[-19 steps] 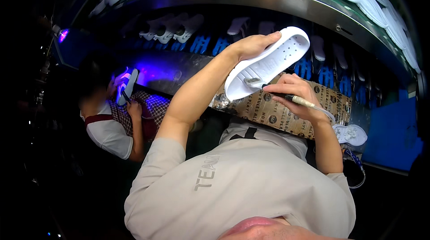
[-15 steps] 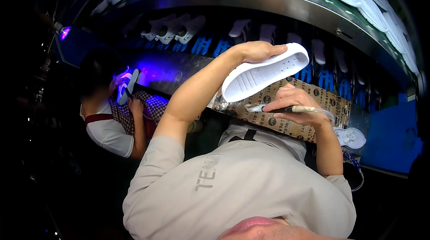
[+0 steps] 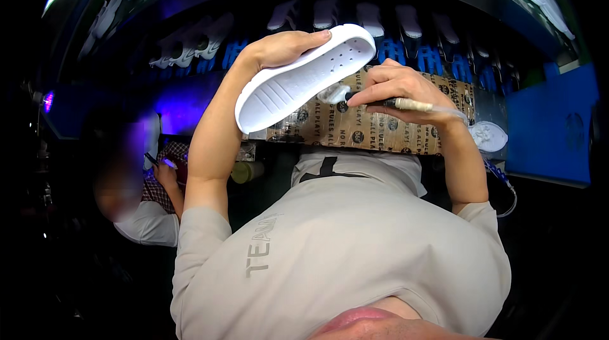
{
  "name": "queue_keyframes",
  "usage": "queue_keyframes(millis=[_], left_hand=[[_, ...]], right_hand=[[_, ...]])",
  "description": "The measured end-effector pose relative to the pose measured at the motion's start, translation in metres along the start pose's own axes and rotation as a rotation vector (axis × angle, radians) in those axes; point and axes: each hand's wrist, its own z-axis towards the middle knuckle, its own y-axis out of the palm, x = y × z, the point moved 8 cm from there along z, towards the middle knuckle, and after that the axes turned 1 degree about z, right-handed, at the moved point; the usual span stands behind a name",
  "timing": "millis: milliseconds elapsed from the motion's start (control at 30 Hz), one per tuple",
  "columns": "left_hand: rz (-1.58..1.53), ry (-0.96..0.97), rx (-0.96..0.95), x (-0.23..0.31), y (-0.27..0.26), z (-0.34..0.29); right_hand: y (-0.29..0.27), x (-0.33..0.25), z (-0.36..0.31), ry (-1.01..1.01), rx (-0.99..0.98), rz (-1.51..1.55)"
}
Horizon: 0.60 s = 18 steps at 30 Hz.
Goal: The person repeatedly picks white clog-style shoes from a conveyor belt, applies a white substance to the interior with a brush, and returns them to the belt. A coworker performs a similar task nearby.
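Observation:
My left hand [image 3: 282, 48] grips a white shoe sole [image 3: 304, 78] by its upper edge and holds it tilted, tread side toward me, above the work surface. My right hand [image 3: 396, 86] is closed around a thin brush [image 3: 406, 104] with a pale handle. The brush's wet white tip touches the sole's lower right edge. Both forearms rise from my beige shirt toward the bench.
Printed brown paper [image 3: 380, 127] covers the bench under my hands. Rows of white soles on blue holders [image 3: 406, 42] line the conveyor behind. A white dish [image 3: 488, 136] sits at the right. Another person [image 3: 149, 200] works under violet light at the left.
The sole has tilted and come lower toward the bench. My right hand has brought the brush tip up against the sole's edge.

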Motion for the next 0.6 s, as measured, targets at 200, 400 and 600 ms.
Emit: queue_keyframes(millis=[200, 400, 600], left_hand=[[-0.005, -0.012, -0.04, -0.004, -0.004, -0.009], [-0.002, -0.005, 0.046, -0.02, -0.008, -0.017], [-0.591, 0.111, 0.128, -0.013, -0.008, -0.018]], right_hand=[[-0.024, 0.013, -0.005, 0.049, 0.137, -0.124], [-0.037, 0.01, -0.011, 0.059, 0.216, -0.23], [-0.032, 0.025, -0.048, 0.16, 0.259, 0.111]])
